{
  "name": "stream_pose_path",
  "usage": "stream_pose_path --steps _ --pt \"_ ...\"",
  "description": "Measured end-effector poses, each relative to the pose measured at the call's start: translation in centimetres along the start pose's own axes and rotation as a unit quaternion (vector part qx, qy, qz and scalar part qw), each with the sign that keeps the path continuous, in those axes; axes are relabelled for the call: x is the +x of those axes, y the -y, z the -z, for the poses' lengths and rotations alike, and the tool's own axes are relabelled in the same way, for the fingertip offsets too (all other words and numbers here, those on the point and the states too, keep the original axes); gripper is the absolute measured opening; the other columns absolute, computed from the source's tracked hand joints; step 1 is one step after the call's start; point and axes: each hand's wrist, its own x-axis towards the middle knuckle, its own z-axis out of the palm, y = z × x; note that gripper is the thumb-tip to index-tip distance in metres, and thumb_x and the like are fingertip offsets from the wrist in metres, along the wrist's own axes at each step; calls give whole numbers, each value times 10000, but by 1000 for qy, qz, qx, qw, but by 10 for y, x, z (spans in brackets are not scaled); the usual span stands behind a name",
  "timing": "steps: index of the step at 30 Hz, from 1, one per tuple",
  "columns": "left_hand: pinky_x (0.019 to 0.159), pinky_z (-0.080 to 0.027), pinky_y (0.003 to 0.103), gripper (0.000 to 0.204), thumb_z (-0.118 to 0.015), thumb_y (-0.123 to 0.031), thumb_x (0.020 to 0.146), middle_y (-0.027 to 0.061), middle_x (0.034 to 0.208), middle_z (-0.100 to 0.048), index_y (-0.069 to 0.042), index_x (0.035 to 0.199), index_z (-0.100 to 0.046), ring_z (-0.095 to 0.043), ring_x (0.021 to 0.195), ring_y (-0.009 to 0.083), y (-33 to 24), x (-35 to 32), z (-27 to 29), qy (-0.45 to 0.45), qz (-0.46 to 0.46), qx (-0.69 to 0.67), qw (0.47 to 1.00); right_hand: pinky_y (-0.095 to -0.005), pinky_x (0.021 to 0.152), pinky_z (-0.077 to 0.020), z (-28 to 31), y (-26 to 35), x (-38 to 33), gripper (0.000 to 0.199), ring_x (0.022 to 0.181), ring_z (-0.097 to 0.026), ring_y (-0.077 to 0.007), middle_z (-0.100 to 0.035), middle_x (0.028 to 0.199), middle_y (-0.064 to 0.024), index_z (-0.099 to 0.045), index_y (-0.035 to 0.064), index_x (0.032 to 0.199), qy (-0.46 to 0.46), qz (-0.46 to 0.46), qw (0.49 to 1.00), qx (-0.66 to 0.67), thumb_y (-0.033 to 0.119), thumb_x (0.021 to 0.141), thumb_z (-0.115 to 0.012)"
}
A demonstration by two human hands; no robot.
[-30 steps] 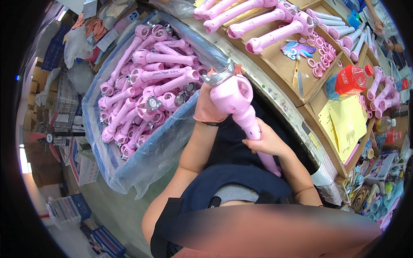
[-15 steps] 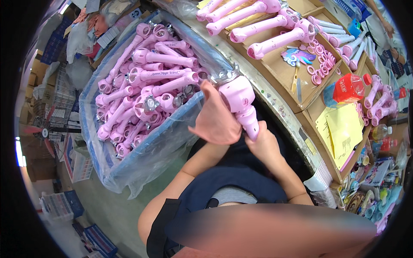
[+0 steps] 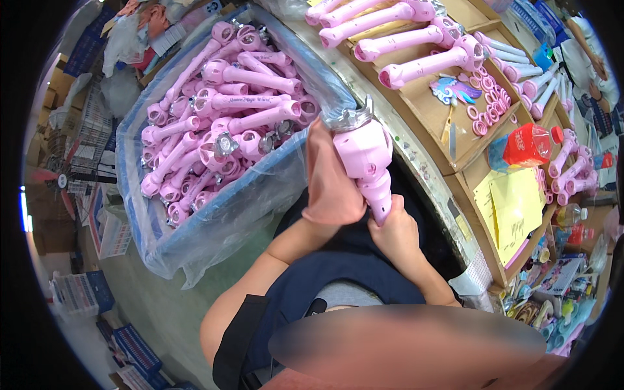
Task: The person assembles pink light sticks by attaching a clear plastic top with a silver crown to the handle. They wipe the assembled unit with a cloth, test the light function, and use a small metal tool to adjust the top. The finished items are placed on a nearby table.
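A pink toy wand (image 3: 364,153) with a silver crown on its top stands tilted in front of me, crown end up. My right hand (image 3: 397,231) is closed round its narrow lower end. A salmon-coloured cloth (image 3: 330,188) covers my left hand, whose forearm (image 3: 296,247) comes up from below. That cloth lies against the left side of the wand's head, and the fingers under it are hidden. To the left, a blue bin (image 3: 224,224) lined with clear plastic holds many similar pink wands (image 3: 250,101) in a heap.
A worktop edge (image 3: 426,175) runs along the right. Cardboard trays (image 3: 465,172) there hold pink wands (image 3: 426,63), pink rings (image 3: 481,120), a yellow-handled blade tool (image 3: 447,127) and yellow papers (image 3: 517,208). A red-labelled bottle (image 3: 525,146) lies among them. A fan (image 3: 63,180) stands far left.
The cloth over my left hand has shifted and now hangs longer and closer along the wand's head. The wand has moved slightly down and stands more upright; my right hand keeps its grip.
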Motion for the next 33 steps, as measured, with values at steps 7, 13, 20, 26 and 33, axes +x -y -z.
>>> stream_pose_path --steps 7,13,20,26,33 --pt "914 -500 350 428 -697 -148 821 122 1157 -649 -21 1197 -536 -635 1066 210 -37 39 22 284 -120 523 795 -391 587 -550 11 -25 16 362 625 -678 -323 -660 783 -193 -504 8 1042 185 69 932 305 161 804 -730" --pt "905 -518 350 435 -667 -227 850 123 1133 -652 -36 1206 -505 -638 1029 209 -11 27 0 88 24 92 992 -337 559 -537 0 -17 27 319 575 -648 -213 -665 793 -126 -548 6 1001 175 -84 903 382 153 814 -760" --pt "926 -500 377 548 -745 -178 818 180 1218 -625 -5 1268 -484 -610 1068 241 -22 18 8 225 -197 555 776 -416 604 -543 2 -19 26 474 651 -679 -375 -666 845 -236 -478 -7 1145 94 66 976 187 215 813 -733" --pt "905 -531 436 362 -574 -207 919 232 1171 -658 31 1191 -569 -693 925 346 -30 47 27 289 36 303 907 -281 511 -503 5 -35 37 360 556 -609 -138 -610 741 -61 -535 22 1084 391 -22 739 549 146 822 -749" --pt "874 -526 394 562 -404 -485 983 139 1032 -678 2 1209 -567 -651 943 234 -9 24 14 -29 -11 26 999 -480 677 -549 -10 -6 17 508 752 -664 -466 -668 845 -278 -503 -12 1068 17 25 999 30 348 808 -750"
